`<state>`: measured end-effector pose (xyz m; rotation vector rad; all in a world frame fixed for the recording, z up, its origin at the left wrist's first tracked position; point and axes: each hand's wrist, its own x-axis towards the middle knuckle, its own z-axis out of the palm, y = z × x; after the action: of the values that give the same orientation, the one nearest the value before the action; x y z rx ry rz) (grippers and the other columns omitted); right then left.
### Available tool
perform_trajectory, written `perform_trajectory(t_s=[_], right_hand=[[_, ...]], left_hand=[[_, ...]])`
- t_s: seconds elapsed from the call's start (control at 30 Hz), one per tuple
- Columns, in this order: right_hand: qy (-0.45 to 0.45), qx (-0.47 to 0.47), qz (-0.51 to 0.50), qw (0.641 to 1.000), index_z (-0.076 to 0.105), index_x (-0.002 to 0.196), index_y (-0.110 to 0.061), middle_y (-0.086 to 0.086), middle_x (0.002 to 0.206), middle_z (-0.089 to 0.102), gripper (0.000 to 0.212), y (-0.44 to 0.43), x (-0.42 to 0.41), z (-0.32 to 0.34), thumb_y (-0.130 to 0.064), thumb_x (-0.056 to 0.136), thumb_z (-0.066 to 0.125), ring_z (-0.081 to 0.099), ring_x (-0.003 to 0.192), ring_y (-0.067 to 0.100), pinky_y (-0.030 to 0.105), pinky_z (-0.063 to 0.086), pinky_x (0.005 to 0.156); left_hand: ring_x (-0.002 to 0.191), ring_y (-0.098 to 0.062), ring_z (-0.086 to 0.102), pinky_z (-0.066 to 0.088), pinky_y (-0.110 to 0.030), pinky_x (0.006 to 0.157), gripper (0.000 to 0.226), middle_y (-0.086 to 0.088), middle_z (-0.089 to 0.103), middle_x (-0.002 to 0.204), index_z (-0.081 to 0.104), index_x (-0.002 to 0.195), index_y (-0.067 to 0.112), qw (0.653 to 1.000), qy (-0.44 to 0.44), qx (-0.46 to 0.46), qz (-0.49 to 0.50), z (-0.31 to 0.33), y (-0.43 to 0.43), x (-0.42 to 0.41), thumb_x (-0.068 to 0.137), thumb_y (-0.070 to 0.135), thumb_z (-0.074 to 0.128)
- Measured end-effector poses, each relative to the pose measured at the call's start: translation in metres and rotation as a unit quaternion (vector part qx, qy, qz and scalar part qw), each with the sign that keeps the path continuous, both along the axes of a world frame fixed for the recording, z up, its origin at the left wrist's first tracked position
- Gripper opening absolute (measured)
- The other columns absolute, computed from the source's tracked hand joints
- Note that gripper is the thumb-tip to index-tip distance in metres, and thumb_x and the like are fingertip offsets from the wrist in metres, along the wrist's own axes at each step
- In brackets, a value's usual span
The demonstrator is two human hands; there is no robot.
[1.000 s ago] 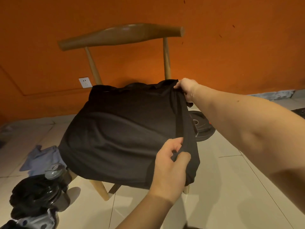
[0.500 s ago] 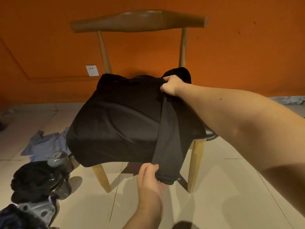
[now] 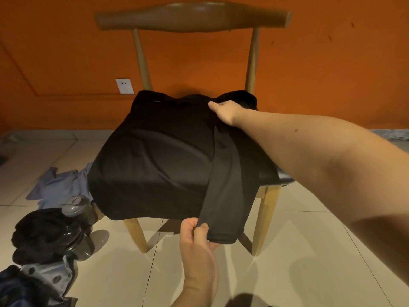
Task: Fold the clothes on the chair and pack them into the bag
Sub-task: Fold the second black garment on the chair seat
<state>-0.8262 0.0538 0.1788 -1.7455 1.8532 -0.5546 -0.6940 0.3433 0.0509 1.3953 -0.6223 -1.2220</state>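
Observation:
A black garment (image 3: 155, 156) lies spread over the seat of a wooden chair (image 3: 192, 16) and hangs over its front edge. Its right side is folded inward as a long strip (image 3: 223, 185). My left hand (image 3: 197, 238) pinches the lower end of that strip below the seat's front edge. My right hand (image 3: 224, 110) holds the strip's upper end near the back of the seat, with the arm stretched across the chair's right side. A dark bag (image 3: 33, 282) with clothes in it sits at the lower left on the floor.
A pale blue cloth (image 3: 59, 185) lies on the tiled floor left of the chair. A dark heap with a grey lid (image 3: 74, 203) stands beside the front left chair leg. An orange wall with a white socket (image 3: 124, 86) rises behind the chair.
Both hands carried the garment's right edge inward over the middle, forming the folded strip. My left hand moved down below the seat's front edge. The view shifted so the chair sits more centred.

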Motion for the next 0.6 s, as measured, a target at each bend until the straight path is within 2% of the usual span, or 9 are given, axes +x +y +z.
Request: perform_trajectory(t_s=[0.07, 0.13, 0.17, 0.23, 0.33, 0.4, 0.47, 0.53, 0.6], right_hand=[[0.04, 0.001, 0.007, 0.999, 0.058, 0.136, -0.002, 0.013, 0.131, 0.062, 0.065, 0.008, 0.003, 0.005, -0.054, 0.107, 0.033, 0.056, 0.126, 0.035, 0.035, 0.043, 0.098], [0.101, -0.047, 0.015, 0.994, 0.069, 0.111, -0.001, 0.013, 0.105, 0.07, 0.041, 0.014, 0.004, 0.01, -0.035, 0.106, 0.047, 0.067, 0.106, 0.036, 0.038, 0.054, 0.082], [0.127, -0.066, 0.014, 0.99, 0.07, 0.109, -0.001, 0.014, 0.102, 0.071, 0.031, 0.019, 0.005, 0.012, -0.025, 0.101, 0.052, 0.069, 0.101, 0.035, 0.042, 0.059, 0.082], [0.155, -0.096, 0.004, 0.983, 0.072, 0.11, -0.004, 0.014, 0.102, 0.073, 0.026, 0.032, 0.01, 0.016, -0.016, 0.095, 0.054, 0.07, 0.093, 0.034, 0.046, 0.062, 0.082], [0.156, -0.145, 0.002, 0.977, 0.073, 0.108, -0.006, 0.011, 0.098, 0.073, 0.026, 0.052, 0.018, 0.02, -0.017, 0.094, 0.054, 0.07, 0.088, 0.033, 0.046, 0.062, 0.079], [0.144, -0.156, 0.02, 0.977, 0.073, 0.106, -0.007, 0.01, 0.098, 0.073, 0.023, 0.063, 0.023, 0.022, -0.016, 0.094, 0.055, 0.069, 0.087, 0.031, 0.045, 0.062, 0.08], [0.133, -0.158, 0.037, 0.978, 0.072, 0.103, -0.013, 0.006, 0.098, 0.072, 0.019, 0.075, 0.029, 0.025, -0.014, 0.094, 0.055, 0.068, 0.088, 0.027, 0.042, 0.061, 0.08], [0.121, -0.158, 0.059, 0.978, 0.071, 0.102, -0.018, 0.003, 0.101, 0.07, 0.017, 0.085, 0.038, 0.029, -0.014, 0.093, 0.056, 0.066, 0.091, 0.025, 0.039, 0.059, 0.08], [0.103, -0.153, 0.081, 0.98, 0.07, 0.1, -0.019, 0.002, 0.101, 0.07, 0.016, 0.095, 0.048, 0.031, -0.014, 0.093, 0.057, 0.066, 0.091, 0.022, 0.035, 0.057, 0.077]], left_hand=[[0.095, -0.025, 0.067, 0.06, -0.031, 0.073, 0.011, -0.007, 0.065, 0.101, 0.058, 0.101, 0.011, 0.999, -0.024, 0.026, -0.011, -0.015, -0.004, 0.003, 0.105, 0.012, 0.048], [0.099, -0.027, 0.069, 0.056, -0.024, 0.067, 0.009, -0.01, 0.066, 0.109, 0.058, 0.108, 0.012, 0.997, -0.034, 0.066, -0.013, -0.029, -0.011, 0.007, 0.106, 0.016, 0.05], [0.099, -0.026, 0.069, 0.054, -0.023, 0.066, 0.009, -0.012, 0.065, 0.112, 0.057, 0.11, 0.013, 0.996, -0.031, 0.087, -0.01, -0.034, -0.016, 0.011, 0.106, 0.016, 0.05], [0.097, -0.024, 0.069, 0.054, -0.024, 0.065, 0.008, -0.013, 0.063, 0.114, 0.055, 0.111, 0.013, 0.993, -0.026, 0.115, -0.002, -0.037, -0.024, 0.018, 0.105, 0.011, 0.05], [0.092, -0.018, 0.067, 0.047, -0.02, 0.062, 0.019, -0.014, 0.063, 0.116, 0.052, 0.122, 0.011, 0.99, -0.07, 0.118, -0.022, -0.033, -0.033, 0.033, 0.103, 0.008, 0.051], [0.098, -0.019, 0.066, 0.045, -0.019, 0.061, 0.019, -0.011, 0.064, 0.117, 0.053, 0.122, 0.013, 0.985, -0.108, 0.129, -0.044, -0.023, -0.038, 0.045, 0.104, 0.013, 0.05], [0.096, -0.018, 0.068, 0.054, -0.029, 0.065, 0.011, -0.01, 0.068, 0.112, 0.057, 0.111, 0.014, 0.975, -0.165, 0.133, -0.063, -0.009, -0.045, 0.059, 0.103, 0.015, 0.05], [0.085, -0.017, 0.07, 0.061, -0.04, 0.08, 0.01, -0.008, 0.07, 0.1, 0.061, 0.102, 0.014, 0.956, -0.255, 0.107, -0.094, 0.009, -0.052, 0.073, 0.1, 0.015, 0.052], [0.083, -0.017, 0.071, 0.061, -0.038, 0.083, 0.009, -0.006, 0.07, 0.092, 0.063, 0.1, 0.017, 0.931, -0.332, 0.082, -0.131, 0.031, -0.057, 0.086, 0.099, 0.018, 0.054]])
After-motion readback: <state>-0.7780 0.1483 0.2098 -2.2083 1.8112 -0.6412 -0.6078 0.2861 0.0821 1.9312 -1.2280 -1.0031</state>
